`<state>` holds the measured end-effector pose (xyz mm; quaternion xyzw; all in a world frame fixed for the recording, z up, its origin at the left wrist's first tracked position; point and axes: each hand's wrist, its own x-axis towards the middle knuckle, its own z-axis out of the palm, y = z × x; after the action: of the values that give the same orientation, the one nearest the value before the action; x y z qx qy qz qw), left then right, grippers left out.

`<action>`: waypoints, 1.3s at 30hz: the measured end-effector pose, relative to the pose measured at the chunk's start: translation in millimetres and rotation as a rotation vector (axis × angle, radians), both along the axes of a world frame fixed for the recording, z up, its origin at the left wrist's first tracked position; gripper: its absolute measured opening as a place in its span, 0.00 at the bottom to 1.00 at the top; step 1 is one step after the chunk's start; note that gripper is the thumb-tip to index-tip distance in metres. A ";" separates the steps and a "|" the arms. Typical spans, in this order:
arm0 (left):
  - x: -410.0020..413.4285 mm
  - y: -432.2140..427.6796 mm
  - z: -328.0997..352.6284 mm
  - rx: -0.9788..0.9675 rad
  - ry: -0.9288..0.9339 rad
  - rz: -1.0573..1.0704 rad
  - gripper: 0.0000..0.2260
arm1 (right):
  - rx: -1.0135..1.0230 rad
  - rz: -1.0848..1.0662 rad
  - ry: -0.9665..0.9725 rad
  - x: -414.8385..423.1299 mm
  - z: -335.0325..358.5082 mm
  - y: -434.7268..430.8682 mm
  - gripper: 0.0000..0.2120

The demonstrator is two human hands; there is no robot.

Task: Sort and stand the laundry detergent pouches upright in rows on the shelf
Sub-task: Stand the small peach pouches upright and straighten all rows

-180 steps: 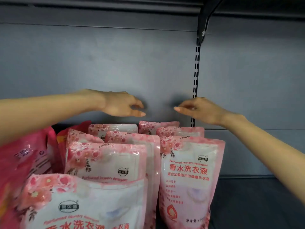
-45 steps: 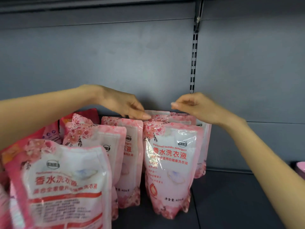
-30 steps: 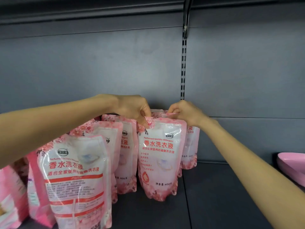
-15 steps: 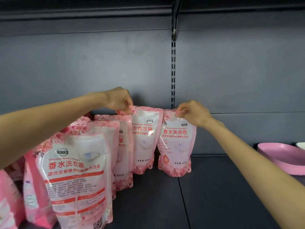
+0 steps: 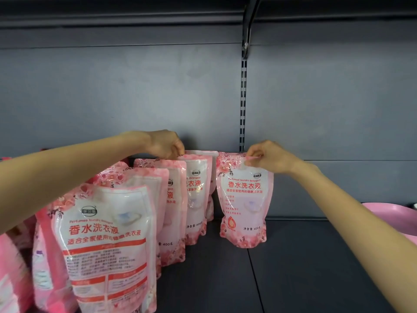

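Several pink-and-white detergent pouches stand on the dark shelf (image 5: 304,267). My right hand (image 5: 268,157) pinches the top edge of one upright pouch (image 5: 244,199), which stands apart to the right of the others. My left hand (image 5: 165,144) grips the top of another upright pouch (image 5: 195,195) at the back of the left group. A row of pouches runs from there toward me, ending in a large near pouch (image 5: 106,245) at lower left. More pouches behind the row are partly hidden.
A grey back panel (image 5: 112,98) with a slotted upright (image 5: 243,105) stands behind the pouches. A pink basin (image 5: 392,216) sits at the right edge of the shelf. Bare shelf floor lies between my right arm and the pouches.
My right hand has carried its pouch to the right, opening a gap beside the left group. My left hand has taken hold of the back pouch's top. The view has shifted slightly.
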<state>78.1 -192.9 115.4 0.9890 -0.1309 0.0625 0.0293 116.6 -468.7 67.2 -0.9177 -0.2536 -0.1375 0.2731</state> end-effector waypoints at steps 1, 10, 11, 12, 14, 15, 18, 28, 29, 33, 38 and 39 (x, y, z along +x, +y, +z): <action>1.4 -3.2 0.2 -0.001 -0.015 -0.006 0.09 | -0.008 -0.003 0.004 0.2 -1.1 0.1 0.04; 21.7 -18.3 -4.1 -0.038 -0.100 -0.030 0.04 | -0.128 -0.125 -0.149 6.7 -3.7 7.7 0.14; 23.4 -17.8 -5.0 -0.048 -0.110 -0.029 0.04 | -0.127 -0.126 -0.148 7.6 -3.5 7.5 0.14; 25.7 -16.8 -5.6 -0.058 -0.117 -0.025 0.05 | -0.127 -0.123 -0.148 8.2 -3.4 7.2 0.14; 28.8 -15.6 -6.6 -0.077 -0.137 -0.028 0.05 | -0.113 -0.119 -0.140 10.3 -3.5 5.8 0.13; 29.9 -14.8 -7.2 -0.087 -0.150 -0.028 0.05 | -0.104 -0.120 -0.135 11.9 -3.4 5.2 0.13; 32.4 -13.4 -9.1 -0.119 -0.165 -0.020 0.05 | -0.105 -0.127 -0.131 16.8 -3.3 3.9 0.09; 29.0 -4.0 -1.7 -0.161 0.040 -0.063 0.04 | -0.114 0.048 0.090 15.5 30.1 15.4 0.10; 28.1 -1.5 -1.2 -0.197 0.071 -0.078 0.05 | -0.070 0.063 0.078 17.3 32.8 20.2 0.09; 28.4 11.8 3.6 -0.461 0.105 -0.110 0.12 | 0.043 0.132 -0.030 31.4 37.7 47.1 0.10; 43.9 31.6 4.2 -0.360 -0.134 -0.089 0.05 | -0.003 0.190 -0.027 49.9 37.8 79.5 0.06; 47.5 33.6 3.0 -0.297 -0.134 -0.075 0.08 | -0.017 0.199 -0.006 53.9 36.5 84.5 0.07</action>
<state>125.6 -159.4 118.4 0.9618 -0.1587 0.1458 0.1686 170.5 -384.2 103.7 -0.8900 -0.3453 -0.1102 0.2767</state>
